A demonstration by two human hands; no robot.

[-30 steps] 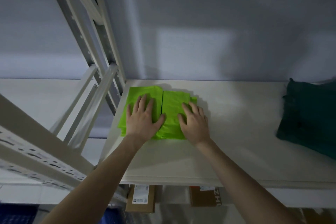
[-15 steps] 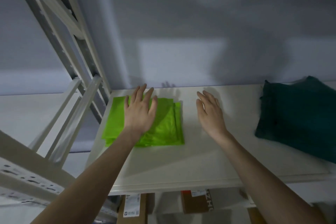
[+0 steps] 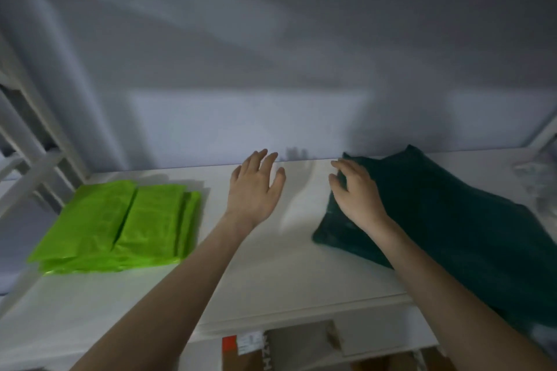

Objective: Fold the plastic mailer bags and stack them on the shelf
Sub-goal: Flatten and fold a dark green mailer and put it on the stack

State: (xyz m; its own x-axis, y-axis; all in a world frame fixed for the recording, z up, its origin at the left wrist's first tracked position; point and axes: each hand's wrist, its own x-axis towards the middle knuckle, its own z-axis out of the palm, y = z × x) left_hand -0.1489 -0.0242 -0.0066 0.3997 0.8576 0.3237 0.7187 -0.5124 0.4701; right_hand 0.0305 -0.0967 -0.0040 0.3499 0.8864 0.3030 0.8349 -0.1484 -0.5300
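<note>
Green mailer stack: released, now well left of left hand, spread empty; right hand reaches dark pile, fingers loosely curled, nothing gripped

Dark green bags cut off right; boxes blurred.

Shelf layout around the two grips

The folded mailer bags are stacked on the shelf, well to the left of the left grip, near the shelf's left end beside the rack upright. A second heap of bags is laid on the shelf under and to the right of the right grip. Bare shelf is left between the two grips. Boxes are seen below the shelf's front edge.
</note>
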